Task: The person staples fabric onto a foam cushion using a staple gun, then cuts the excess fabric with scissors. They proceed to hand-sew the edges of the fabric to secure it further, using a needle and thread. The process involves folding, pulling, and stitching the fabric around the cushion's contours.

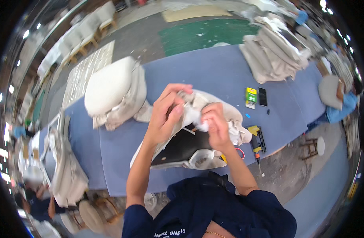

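Between my hands a tuft of white wadding (pixel 194 115) is stretched over a seat piece. My left hand (pixel 165 113) is curled, thumb and fingers pinched at the tuft's left side. At its other end, the fingers of my right hand (pixel 215 123) close round the wadding. Below them lies a black seat board (pixel 176 147), its underside up, with beige fabric (pixel 225 112) bunched around its far and right edges. A clear round tub (pixel 202 158) rests at the board's near right edge. Slight blur hides the exact fingertip contact.
A nail or staple gun (pixel 259 141) lies at the table's right edge beside a red tape ring (pixel 240 153). Farther back are a green-yellow box (pixel 251 98) and a black phone (pixel 262 96). Padded seats (pixel 110 85) are stacked left; beige covers (pixel 271 51) pile up far right. Co-workers (pixel 342 105) stand at both sides.
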Demonstrator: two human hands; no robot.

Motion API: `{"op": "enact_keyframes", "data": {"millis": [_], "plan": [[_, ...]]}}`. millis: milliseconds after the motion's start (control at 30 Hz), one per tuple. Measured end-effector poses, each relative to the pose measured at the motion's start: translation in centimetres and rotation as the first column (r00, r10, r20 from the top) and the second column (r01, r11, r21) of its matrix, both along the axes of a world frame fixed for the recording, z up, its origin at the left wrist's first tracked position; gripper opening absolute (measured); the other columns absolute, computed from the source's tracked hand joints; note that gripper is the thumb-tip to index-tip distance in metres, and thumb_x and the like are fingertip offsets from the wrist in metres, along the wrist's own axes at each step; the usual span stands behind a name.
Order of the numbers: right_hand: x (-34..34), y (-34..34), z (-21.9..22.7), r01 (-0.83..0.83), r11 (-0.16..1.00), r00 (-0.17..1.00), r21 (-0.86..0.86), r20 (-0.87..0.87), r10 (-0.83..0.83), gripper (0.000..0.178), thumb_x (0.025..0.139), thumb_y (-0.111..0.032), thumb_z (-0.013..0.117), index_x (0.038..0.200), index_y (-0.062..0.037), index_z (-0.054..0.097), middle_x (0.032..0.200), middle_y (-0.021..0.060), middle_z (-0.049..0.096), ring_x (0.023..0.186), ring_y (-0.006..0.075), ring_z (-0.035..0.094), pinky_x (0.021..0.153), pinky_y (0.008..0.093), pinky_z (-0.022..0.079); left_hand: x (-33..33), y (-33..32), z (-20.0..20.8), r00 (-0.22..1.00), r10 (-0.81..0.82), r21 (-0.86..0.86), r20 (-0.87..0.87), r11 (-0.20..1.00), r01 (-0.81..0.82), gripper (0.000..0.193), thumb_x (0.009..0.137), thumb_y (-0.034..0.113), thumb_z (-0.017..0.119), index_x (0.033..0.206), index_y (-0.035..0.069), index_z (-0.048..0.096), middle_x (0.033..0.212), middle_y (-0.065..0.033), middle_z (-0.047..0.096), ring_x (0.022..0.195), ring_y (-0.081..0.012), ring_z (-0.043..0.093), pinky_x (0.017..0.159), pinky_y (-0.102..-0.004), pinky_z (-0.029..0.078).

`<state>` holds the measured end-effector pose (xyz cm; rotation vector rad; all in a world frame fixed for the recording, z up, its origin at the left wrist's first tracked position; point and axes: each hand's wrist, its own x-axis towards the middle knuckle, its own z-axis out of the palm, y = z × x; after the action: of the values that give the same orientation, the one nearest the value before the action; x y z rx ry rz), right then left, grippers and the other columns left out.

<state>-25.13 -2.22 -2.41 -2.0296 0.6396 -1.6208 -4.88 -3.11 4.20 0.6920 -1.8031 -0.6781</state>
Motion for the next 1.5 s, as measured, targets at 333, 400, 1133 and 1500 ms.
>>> {"op": "enact_keyframes", "data": {"millis": [333,400,1133,1500], "plan": [[1.9,-0.4,0.1,0.529,0.706,0.818,-0.471,0.061,-0.572,0.031,0.074,-0.014,0.074,0.104,-0.0059,0.07,0.097,0.0021,0.06,0.087,0.0196,0.059,0.089,0.0425,0.048,-2.1,-0.4,-0.5,0.999,0.048,0.017,-0.019,0.999,-0.047,0.025,0.091,0.018,0.065,0.104,0.001,0.053,0.124,-0.0222,0.056,0.125,-0.0369,0.053,0.111,-0.0505,0.035],[2.2,-0.1,0.3,0.578,0.67,0.779,-0.467,0.069,-0.624,0.028,0.075,-0.014,0.069,0.1,-0.0042,0.067,0.097,0.0044,0.059,0.09,0.0222,0.057,0.09,0.046,0.046,-2.4,-0.1,-0.2,1.0,0.026,-0.001,0.01,1.0,-0.026,0.028,0.093,0.023,0.065,0.106,0.002,0.052,0.125,-0.0215,0.056,0.126,-0.0349,0.052,0.111,-0.0483,0.034],[-4.7,8.0,-7.7,0.055,0.607,0.997,0.793,-0.078,0.012,0.014,0.103,-0.016,0.055,0.099,-0.0046,0.062,0.088,0.0066,0.066,0.08,0.0139,0.066,0.071,0.0348,0.052,-1.2,-1.8,1.6,0.902,0.241,-0.179,0.36,0.966,-0.187,0.022,0.071,-0.007,0.07,0.091,0.001,0.069,0.103,-0.0112,0.07,0.107,-0.0324,0.06,0.099,-0.0424,0.045],[-2.5,3.5,1.9,-0.072,0.961,0.978,0.268,0.206,0.015,0.024,0.103,-0.021,0.056,0.113,-0.0024,0.069,0.093,0.0083,0.064,0.089,0.0187,0.059,0.079,0.0346,0.047,-1.6,-1.2,1.8,0.944,0.146,-0.222,0.294,0.972,-0.081,0.021,0.072,-0.007,0.07,0.091,-0.001,0.072,0.094,-0.0112,0.07,0.098,-0.0333,0.062,0.091,-0.0418,0.049]]}}
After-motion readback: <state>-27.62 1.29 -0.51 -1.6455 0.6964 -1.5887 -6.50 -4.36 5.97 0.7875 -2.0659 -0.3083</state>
